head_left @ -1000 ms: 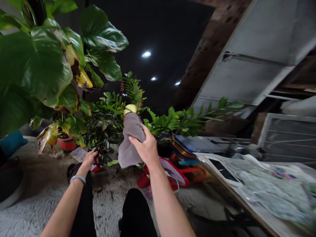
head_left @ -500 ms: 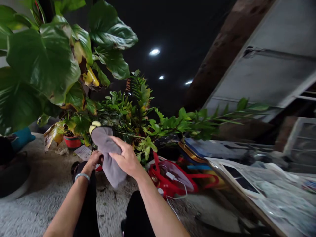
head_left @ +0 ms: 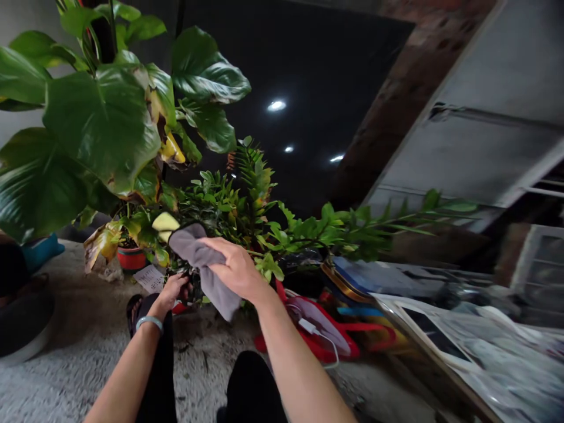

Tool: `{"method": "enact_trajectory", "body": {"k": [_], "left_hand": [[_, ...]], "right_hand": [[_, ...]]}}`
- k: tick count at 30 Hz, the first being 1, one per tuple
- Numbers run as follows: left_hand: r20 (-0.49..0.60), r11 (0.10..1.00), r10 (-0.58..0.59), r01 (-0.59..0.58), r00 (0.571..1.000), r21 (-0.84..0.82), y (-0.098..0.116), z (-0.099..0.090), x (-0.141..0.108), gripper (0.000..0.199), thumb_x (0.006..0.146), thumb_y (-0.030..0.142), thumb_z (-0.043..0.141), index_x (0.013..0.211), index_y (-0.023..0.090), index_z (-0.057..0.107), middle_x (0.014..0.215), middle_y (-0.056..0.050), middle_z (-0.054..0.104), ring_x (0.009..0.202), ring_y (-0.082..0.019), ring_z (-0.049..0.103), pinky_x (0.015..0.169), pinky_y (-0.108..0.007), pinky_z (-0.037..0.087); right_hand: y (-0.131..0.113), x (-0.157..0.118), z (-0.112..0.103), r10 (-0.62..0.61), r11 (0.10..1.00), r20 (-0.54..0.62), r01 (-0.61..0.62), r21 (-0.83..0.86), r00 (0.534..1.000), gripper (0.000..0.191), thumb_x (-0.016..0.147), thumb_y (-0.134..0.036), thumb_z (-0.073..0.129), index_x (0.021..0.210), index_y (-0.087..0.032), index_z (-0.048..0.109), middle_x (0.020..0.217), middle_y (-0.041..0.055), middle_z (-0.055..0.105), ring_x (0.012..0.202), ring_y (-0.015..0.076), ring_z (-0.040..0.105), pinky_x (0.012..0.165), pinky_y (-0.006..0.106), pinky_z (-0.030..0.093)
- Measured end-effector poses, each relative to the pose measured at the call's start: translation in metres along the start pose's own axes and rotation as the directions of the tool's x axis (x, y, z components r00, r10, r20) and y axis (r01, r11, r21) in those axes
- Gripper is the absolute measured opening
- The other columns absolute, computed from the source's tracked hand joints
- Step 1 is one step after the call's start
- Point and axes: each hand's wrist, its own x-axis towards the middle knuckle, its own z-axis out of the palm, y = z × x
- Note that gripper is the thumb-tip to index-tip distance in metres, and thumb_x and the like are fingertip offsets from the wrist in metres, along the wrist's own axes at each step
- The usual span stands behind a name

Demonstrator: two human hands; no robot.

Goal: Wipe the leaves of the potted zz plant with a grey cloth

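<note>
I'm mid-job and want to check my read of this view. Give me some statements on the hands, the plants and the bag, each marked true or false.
1. The right hand holds a grey cloth. True.
2. The bangle is on the right wrist. False: the bangle is on the left wrist.
3. A white cable trails from the red bag. True.
4. The large-leaved plant has only green leaves. False: the large-leaved plant also has yellow and brown patches.
5. The small red pot stands between the two hands. False: the small red pot is off to the left of both hands.
6. A paper with marks on it lies to the left of the left hand. True.
</note>
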Motion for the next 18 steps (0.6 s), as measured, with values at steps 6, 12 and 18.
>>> {"method": "enact_trajectory", "body": {"k": [6,12,18], "left_hand": [[-0.030,0.999,-0.015,0.017,0.999,0.052,-0.001,0.003,-0.005,0.013,0.078,0.028,0.069,0.072,0.020,0.063,0.055,0.002,0.060,0.048,-0.014,0.051,0.050,-0.026,0.041],[-0.034,0.995,-0.024,0.027,0.999,0.095,-0.001,-0.005,-0.002,0.016,0.082,0.030,0.068,0.071,0.020,0.064,0.053,0.002,0.060,0.045,-0.013,0.049,0.049,-0.025,0.038],[-0.039,0.998,-0.004,0.006,0.999,0.057,-0.001,0.007,-0.004,0.021,0.081,0.038,0.073,0.080,0.019,0.064,0.058,0.001,0.062,0.044,-0.013,0.050,0.047,-0.025,0.037]], "right_hand": [[0.036,-0.028,0.051,0.282,0.936,0.257,-0.206,-0.284,0.925,0.055,0.073,0.001,0.055,0.119,-0.019,0.079,0.116,0.0141,0.080,0.110,0.0343,0.075,0.100,0.045,0.056],[0.032,-0.061,0.001,0.227,0.972,0.027,-0.228,0.045,0.973,0.063,0.071,-0.005,0.057,0.128,-0.025,0.076,0.134,0.0061,0.075,0.126,0.0278,0.069,0.112,0.042,0.051],[0.044,-0.030,0.024,0.235,0.960,-0.185,-0.258,-0.111,0.954,0.059,0.076,-0.006,0.059,0.132,-0.020,0.073,0.134,0.0127,0.074,0.127,0.0316,0.069,0.113,0.046,0.051]]}}
